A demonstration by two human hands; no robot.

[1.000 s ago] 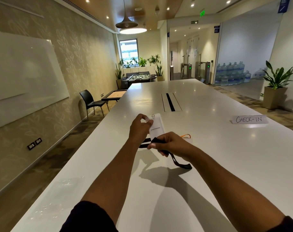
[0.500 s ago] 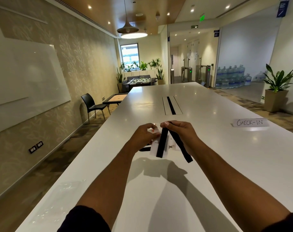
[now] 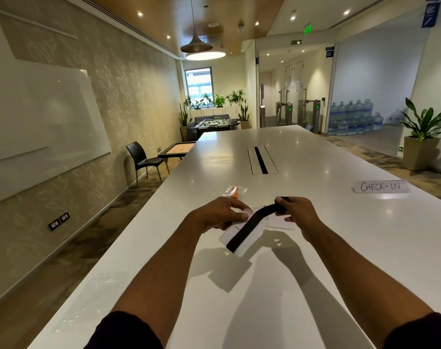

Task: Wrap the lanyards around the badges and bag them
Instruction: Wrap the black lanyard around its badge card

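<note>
Left hand (image 3: 223, 217) pinching white badge (image 3: 242, 238) steady above counter (image 3: 340, 248); right hand (image 3: 296, 214), grip seemingly clamped, pulling black lanyard (image 3: 249, 226) taut for wrapping.

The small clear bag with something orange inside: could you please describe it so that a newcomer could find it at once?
Start at the long white table and find the person's left hand and right hand, which hold a white badge and a black lanyard. Just beyond the left hand lies the small clear bag. Its orange contents set it apart from the white CHECK-IN sign to the right.
</note>
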